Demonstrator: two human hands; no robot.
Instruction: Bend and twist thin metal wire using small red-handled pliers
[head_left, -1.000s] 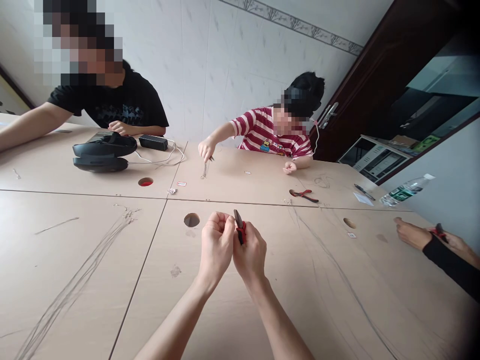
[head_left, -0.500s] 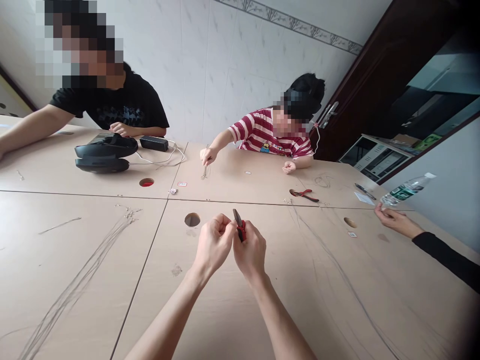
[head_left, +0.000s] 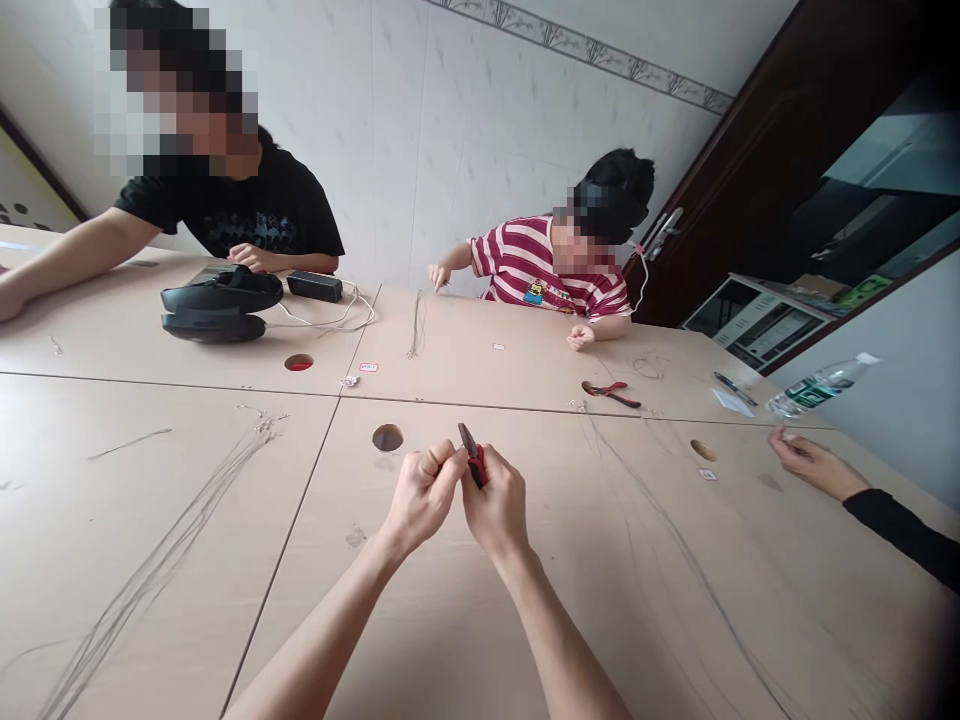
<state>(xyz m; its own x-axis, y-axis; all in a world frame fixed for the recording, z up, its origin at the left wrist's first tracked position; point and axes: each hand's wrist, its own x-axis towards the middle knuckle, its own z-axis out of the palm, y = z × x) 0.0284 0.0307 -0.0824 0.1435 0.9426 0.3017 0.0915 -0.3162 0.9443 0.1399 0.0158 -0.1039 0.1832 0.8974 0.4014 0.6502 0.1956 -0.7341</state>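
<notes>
My right hand (head_left: 495, 502) is wrapped round a pair of red-handled pliers (head_left: 471, 450), whose dark jaws point up and away from me. Close beside it, my left hand (head_left: 426, 492) is closed, thumb pressed on the curled fingers right at the pliers. Whatever lies in that pinch is too small or hidden to make out. Both hands are held over the middle of the table (head_left: 405, 640). On the left lies a bundle of thin grey cords (head_left: 199, 505) with small metal ends. More thin cords (head_left: 675, 535) stretch over the table to the right.
Across the table sit a person in black (head_left: 277, 205) and a person in stripes (head_left: 517, 255). A black headset (head_left: 217, 305), a second pair of pliers (head_left: 616, 393) and a water bottle (head_left: 821, 388) stand about. Another person's hand (head_left: 817, 465) rests at right. Round holes (head_left: 388, 438) pierce the tabletop.
The striped person's hand has drawn back from the cords on the far side. The hand at the right has come away from the bottle. My hands keep nearly the same pose.
</notes>
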